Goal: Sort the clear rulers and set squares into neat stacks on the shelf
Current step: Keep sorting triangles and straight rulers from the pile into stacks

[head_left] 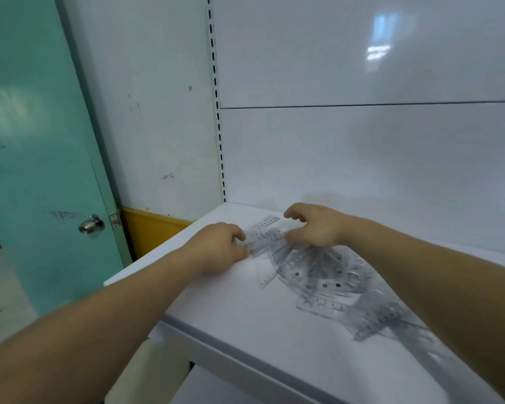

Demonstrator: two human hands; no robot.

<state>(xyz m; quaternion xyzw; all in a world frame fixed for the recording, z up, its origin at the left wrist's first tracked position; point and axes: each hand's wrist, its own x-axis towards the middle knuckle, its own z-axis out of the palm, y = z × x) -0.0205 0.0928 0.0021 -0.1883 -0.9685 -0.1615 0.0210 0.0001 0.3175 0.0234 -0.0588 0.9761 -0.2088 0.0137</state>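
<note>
**Both hands at the far-left end of the loose pile, no stack yet**

Your left hand (220, 247) has curled fingers, with thumb and forefinger pinching the near end of a few rulers (318, 275). My guess is you're squaring up their ends. Your right hand (317, 225) arches claw-like over the same end with its thumb down on the plastic. I cannot tell if it is grasping or only pinning, probably steadying the bunch so the slick pieces don't slide.

The rulers lie on the shelf (245, 330) in one fanned heap that runs from your hands back toward the near right, overlapping at all angles. None are squared into a stack, so sorting looks barely begun.

Count: two hands, one heap, zero neat stacks. I can't count the pieces because they are clear, layered and motion-blurred. Nor can I tell whether each is straight or triangular.

Further out there is one white back panel (362, 156) and one slotted upright (216, 112). At left are one green door (41, 141) with one knob (91, 224) and one yellow strip (155, 228).
</note>
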